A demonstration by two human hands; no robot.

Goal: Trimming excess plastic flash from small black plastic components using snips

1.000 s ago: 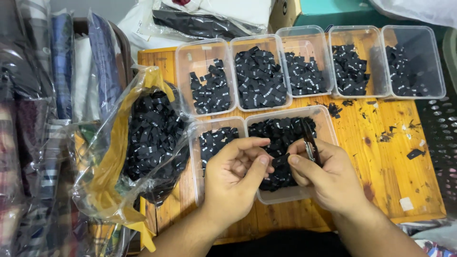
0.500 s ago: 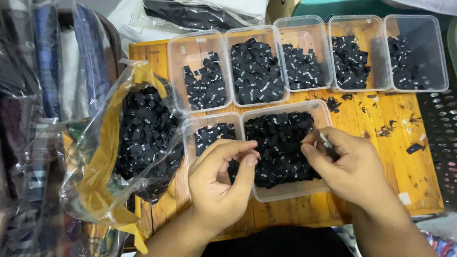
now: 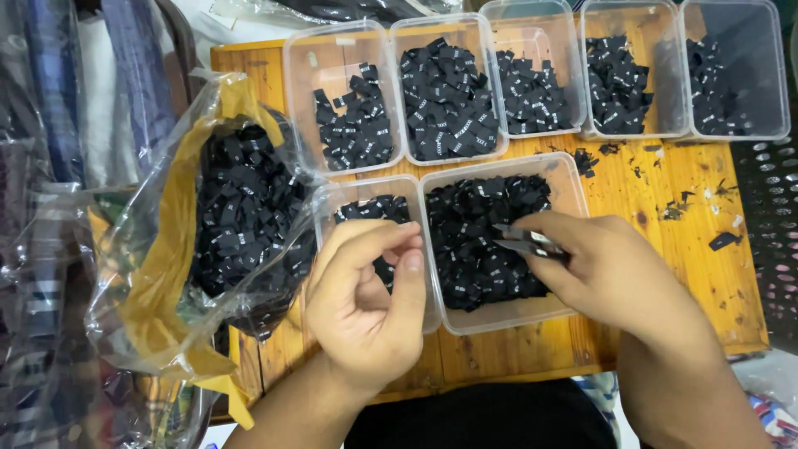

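Right hand (image 3: 619, 270) pinching metal tweezers (image 3: 525, 241), tips over black labels (image 3: 482, 241) in near big tub (image 3: 499, 316). Left hand (image 3: 366, 295) curled, contents unclear. Seven clear tubs, one bag (image 3: 208, 224) leftward.

The left hand (image 3: 366, 308) covers part of the small tub (image 3: 378, 249) at the surface's near edge. The right hand (image 3: 619, 278) hides the rear of the tweezers (image 3: 525, 242). White marks on the black tags (image 3: 482, 241) are too small to read. The plastic bag (image 3: 208, 224) overhangs the surface's left edge. The top picture edge cuts off the far tubs (image 3: 731, 75).
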